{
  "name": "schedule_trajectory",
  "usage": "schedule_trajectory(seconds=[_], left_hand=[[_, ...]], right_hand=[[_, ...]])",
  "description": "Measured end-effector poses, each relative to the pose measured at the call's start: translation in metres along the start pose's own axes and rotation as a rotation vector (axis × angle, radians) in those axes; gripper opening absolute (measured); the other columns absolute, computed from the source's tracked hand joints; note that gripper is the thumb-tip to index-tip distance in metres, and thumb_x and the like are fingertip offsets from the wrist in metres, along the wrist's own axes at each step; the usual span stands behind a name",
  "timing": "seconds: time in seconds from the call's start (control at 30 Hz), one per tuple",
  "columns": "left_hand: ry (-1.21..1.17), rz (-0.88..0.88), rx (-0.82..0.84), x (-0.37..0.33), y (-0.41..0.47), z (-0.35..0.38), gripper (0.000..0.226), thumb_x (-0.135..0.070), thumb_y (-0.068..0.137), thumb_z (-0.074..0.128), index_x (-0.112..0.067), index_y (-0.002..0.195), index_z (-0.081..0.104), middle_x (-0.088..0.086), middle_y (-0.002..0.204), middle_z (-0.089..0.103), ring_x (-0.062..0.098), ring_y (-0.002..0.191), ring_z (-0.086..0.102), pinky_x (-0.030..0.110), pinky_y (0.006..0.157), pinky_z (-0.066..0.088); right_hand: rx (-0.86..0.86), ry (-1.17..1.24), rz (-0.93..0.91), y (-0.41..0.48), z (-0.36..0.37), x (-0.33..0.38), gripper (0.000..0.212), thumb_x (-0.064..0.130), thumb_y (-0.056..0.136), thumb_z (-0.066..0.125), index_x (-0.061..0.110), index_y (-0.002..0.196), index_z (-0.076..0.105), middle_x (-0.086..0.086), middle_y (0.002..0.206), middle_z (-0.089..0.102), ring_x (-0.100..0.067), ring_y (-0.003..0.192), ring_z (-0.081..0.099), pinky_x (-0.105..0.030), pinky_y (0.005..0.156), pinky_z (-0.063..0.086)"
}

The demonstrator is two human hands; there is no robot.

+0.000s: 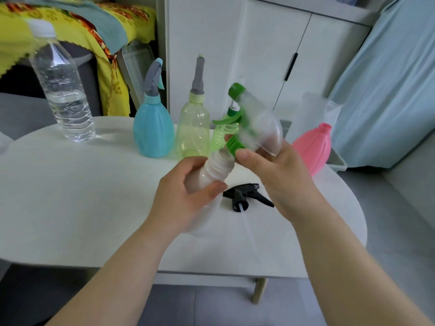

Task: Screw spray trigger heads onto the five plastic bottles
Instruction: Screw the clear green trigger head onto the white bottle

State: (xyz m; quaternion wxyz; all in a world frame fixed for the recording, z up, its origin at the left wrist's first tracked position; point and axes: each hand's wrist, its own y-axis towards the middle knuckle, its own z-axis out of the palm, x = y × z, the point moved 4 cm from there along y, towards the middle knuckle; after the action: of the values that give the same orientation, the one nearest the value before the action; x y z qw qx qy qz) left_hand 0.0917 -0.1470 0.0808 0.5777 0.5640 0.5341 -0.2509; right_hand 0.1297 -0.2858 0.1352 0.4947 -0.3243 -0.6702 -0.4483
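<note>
My left hand (188, 196) grips a clear plastic bottle (216, 170) by its ribbed neck, tilted up to the right. My right hand (273, 170) holds a clear spray trigger head with green collar and nozzle (254, 123) at the bottle's mouth; the green collar sits at the neck. A black trigger head (247, 196) lies loose on the white table (94, 196). Behind stand a blue bottle with a grey trigger head (153, 130), a pale green bottle with a grey head (193, 130), a green bottle with a green head (222, 132), partly hidden, and a pink bottle (313, 147) with an open mouth.
A tall clear water bottle with a white cap (63, 90) stands at the table's back left. A white cabinet (270, 43) rises behind the table. A light blue cloth (388, 90) hangs at the right, and a grey bin edge (339, 163) shows near the pink bottle.
</note>
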Motion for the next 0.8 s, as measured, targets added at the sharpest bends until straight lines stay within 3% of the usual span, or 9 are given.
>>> schedule_trajectory(seconds=[0.1, 0.2, 0.37, 0.53, 0.8], left_hand=[[0.002, -0.023, 0.057, 0.006, -0.003, -0.007, 0.042, -0.023, 0.066, 0.073, -0.05, 0.085, 0.047, -0.026, 0.085, 0.057, -0.018, 0.074, 0.053, -0.001, 0.062, 0.038], [-0.037, -0.058, 0.099, 0.012, -0.004, -0.014, 0.043, -0.021, 0.07, 0.07, -0.046, 0.095, 0.047, -0.024, 0.091, 0.058, -0.018, 0.077, 0.054, -0.001, 0.064, 0.039], [-0.044, -0.078, 0.126, 0.02, -0.003, -0.026, 0.042, -0.023, 0.071, 0.068, -0.051, 0.093, 0.044, -0.027, 0.091, 0.056, -0.022, 0.077, 0.052, -0.003, 0.062, 0.037], [-0.025, -0.072, 0.155, 0.022, -0.004, -0.027, 0.038, -0.029, 0.074, 0.064, -0.054, 0.092, 0.042, -0.03, 0.091, 0.054, -0.024, 0.08, 0.049, -0.005, 0.062, 0.035], [-0.04, -0.126, 0.188, 0.028, -0.005, -0.027, 0.037, -0.037, 0.072, 0.062, -0.053, 0.098, 0.041, -0.026, 0.098, 0.056, -0.024, 0.082, 0.049, -0.005, 0.063, 0.036]], right_hand=[[0.041, -0.041, -0.003, 0.004, 0.014, 0.004, 0.023, 0.005, 0.078, 0.063, 0.014, 0.099, 0.063, 0.008, 0.093, 0.069, -0.003, 0.092, 0.065, -0.017, 0.084, 0.051], [0.095, -0.053, 0.014, 0.01, 0.027, 0.01, 0.022, 0.005, 0.079, 0.062, 0.02, 0.094, 0.063, 0.013, 0.089, 0.069, 0.001, 0.088, 0.065, -0.016, 0.083, 0.051], [0.153, -0.097, 0.032, 0.018, 0.045, 0.014, 0.02, 0.004, 0.078, 0.063, 0.018, 0.093, 0.063, 0.015, 0.084, 0.068, 0.004, 0.081, 0.064, -0.012, 0.078, 0.051], [0.121, -0.086, 0.082, 0.022, 0.058, 0.005, 0.023, 0.005, 0.08, 0.062, 0.01, 0.102, 0.061, 0.003, 0.091, 0.067, 0.003, 0.079, 0.063, -0.009, 0.076, 0.05], [0.026, -0.038, 0.048, 0.014, 0.062, -0.004, 0.026, 0.001, 0.075, 0.066, 0.013, 0.095, 0.058, 0.006, 0.084, 0.066, 0.005, 0.072, 0.063, -0.009, 0.066, 0.049]])
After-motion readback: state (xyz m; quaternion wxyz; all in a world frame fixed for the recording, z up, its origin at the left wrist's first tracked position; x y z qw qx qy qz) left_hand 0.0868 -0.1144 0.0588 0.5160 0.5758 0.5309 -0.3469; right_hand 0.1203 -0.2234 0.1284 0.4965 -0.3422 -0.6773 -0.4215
